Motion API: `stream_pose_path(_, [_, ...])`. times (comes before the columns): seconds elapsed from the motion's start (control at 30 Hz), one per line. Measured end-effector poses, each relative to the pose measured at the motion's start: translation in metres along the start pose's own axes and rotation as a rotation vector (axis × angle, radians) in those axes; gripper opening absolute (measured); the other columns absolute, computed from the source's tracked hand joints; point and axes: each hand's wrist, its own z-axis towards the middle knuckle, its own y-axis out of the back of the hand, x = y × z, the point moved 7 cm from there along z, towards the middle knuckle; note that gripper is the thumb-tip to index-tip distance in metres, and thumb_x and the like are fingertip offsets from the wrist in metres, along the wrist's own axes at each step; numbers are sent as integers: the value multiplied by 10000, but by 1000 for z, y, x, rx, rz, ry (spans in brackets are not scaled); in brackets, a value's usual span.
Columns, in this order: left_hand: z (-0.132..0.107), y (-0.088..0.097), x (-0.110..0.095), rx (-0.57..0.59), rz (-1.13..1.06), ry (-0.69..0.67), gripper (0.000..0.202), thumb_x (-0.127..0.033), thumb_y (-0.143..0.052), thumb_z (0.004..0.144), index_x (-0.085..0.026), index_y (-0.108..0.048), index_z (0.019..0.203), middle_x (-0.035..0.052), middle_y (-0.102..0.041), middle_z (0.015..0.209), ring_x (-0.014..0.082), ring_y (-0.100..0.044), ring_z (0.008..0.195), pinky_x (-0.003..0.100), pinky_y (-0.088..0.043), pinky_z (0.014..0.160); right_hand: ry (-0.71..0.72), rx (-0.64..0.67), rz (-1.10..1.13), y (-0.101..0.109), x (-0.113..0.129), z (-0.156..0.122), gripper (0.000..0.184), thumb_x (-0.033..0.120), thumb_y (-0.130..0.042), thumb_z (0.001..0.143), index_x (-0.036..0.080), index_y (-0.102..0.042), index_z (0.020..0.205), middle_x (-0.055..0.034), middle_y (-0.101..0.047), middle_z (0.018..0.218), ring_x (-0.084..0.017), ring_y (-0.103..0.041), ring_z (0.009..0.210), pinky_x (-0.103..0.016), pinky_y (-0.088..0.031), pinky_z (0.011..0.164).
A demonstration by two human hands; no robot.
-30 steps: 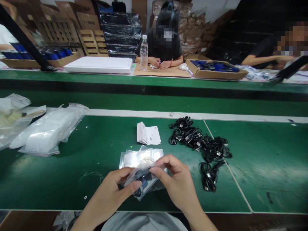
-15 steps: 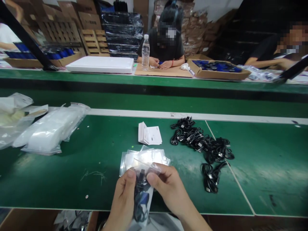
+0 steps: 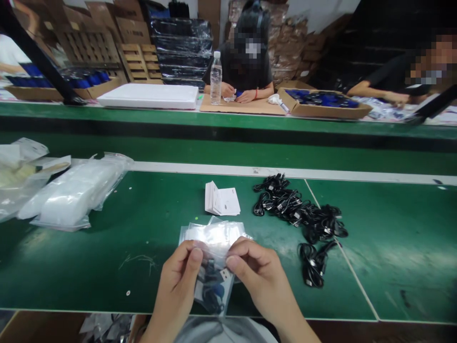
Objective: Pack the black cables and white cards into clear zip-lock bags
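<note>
Between my two hands hangs a clear plastic bag (image 3: 213, 297), held near its upper edge at the front of the green table. Inside it are a coiled black cable (image 3: 210, 274) with a USB plug and something dark blue. My left hand (image 3: 180, 274) pinches the bag's left side, thumb on top. My right hand (image 3: 255, 271) pinches the right side in the same way. Just beyond my fingers lies a stack of flat clear bags (image 3: 214, 232). Behind that stack are folded white leaflets (image 3: 224, 201).
A pile of coiled black cables (image 3: 300, 209) lies to the right, with a separate bundle (image 3: 314, 264) nearer me. Packs of clear bags (image 3: 71, 195) are at the left. Across the raised bench stand a water bottle (image 3: 216, 78), a cardboard tray (image 3: 328, 109) and co-workers. An open box (image 3: 39, 326) sits below the table edge.
My hands have moved slightly apart at the bag's top, and the bag has turned flatter toward me, so the USB plug now shows. The co-worker at right has leaned and reached leftward.
</note>
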Motion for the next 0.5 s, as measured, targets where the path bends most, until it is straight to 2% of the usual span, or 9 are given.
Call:
stream_pose_path(0.1, [4, 3, 2, 36, -3, 8, 287, -484, -498, 837, -221, -589, 767, -43, -592, 645, 112, -522, 613, 179, -404, 580, -53, 7, -28, 1, -3, 0, 186, 285, -591, 814, 174, -609, 666, 20, -536, 619, -114, -461, 578, -214, -353, 542])
stream_pose_path(0.2, [9, 6, 3, 112, 56, -17, 276, -462, -496, 846, -214, -579, 756, -41, -570, 650, 107, -519, 598, 173, -413, 558, -106, -16, -46, 6, -6, 0, 188, 301, -594, 808, 175, -572, 670, 30, -515, 598, -110, -445, 559, -210, -348, 525])
stream_pose_path(0.37, [8, 6, -2, 192, 164, -141, 228, -368, -476, 874, -208, -575, 745, -32, -550, 689, 106, -538, 607, 177, -431, 562, 2, -41, -162, 12, 2, -1, 219, 292, -537, 848, 177, -549, 662, 23, -510, 622, -122, -457, 603, -224, -360, 572])
stream_pose_path(0.5, [4, 8, -14, 167, 183, -285, 180, -265, -500, 863, -209, -562, 704, -44, -542, 669, 86, -526, 593, 145, -412, 543, 65, -60, -202, 12, 7, -1, 218, 273, -525, 856, 178, -542, 660, 19, -514, 637, -125, -472, 614, -228, -365, 584])
